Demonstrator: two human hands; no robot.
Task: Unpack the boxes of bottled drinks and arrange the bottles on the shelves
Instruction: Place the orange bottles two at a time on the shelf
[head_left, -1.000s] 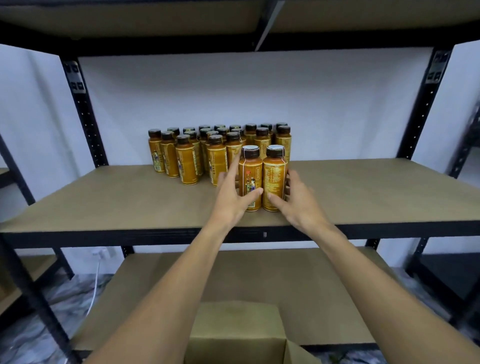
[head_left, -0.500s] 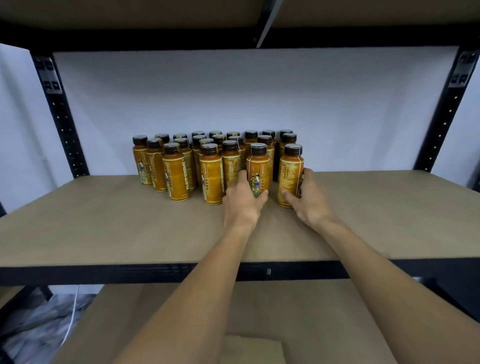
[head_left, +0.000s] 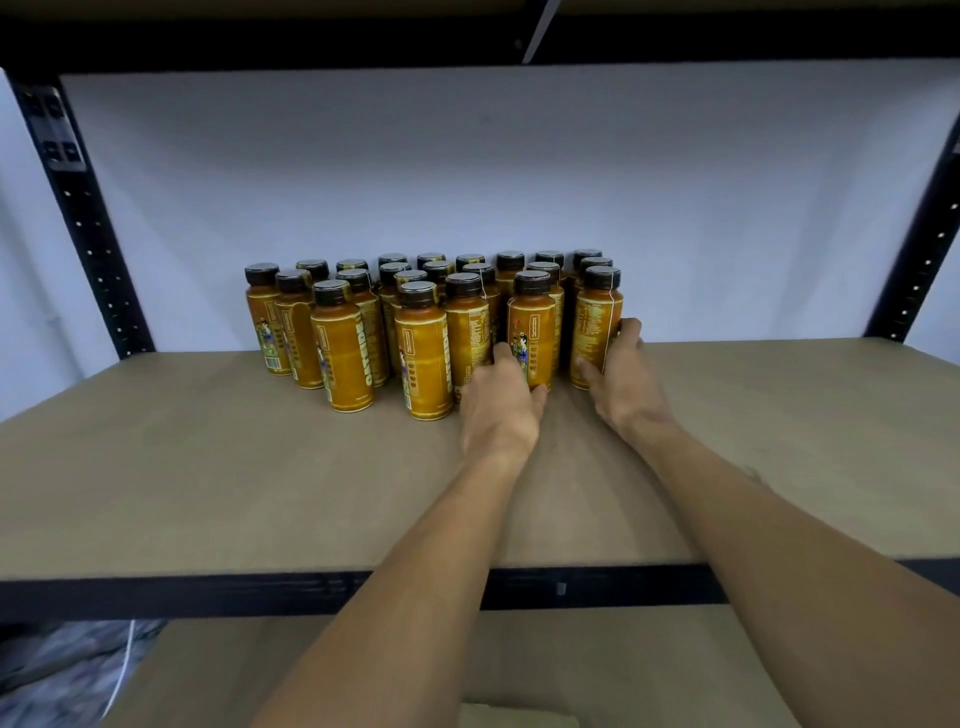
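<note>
Reaching deeper than before, the left hand (head_left: 498, 410) grips the front bottle (head_left: 535, 322) and the right hand (head_left: 626, 382) clasps the end bottle (head_left: 595, 317). Both bottles stand on the shelf (head_left: 234, 493), probably being squared against the packed rows (head_left: 363, 312) behind.

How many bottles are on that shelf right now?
22, counting visible caps. All bottles stand in one tight cluster at the back middle of the shelf; the left hand and right hand each grip a front-right one. Rear rows overlap, so some may be hidden.
</note>
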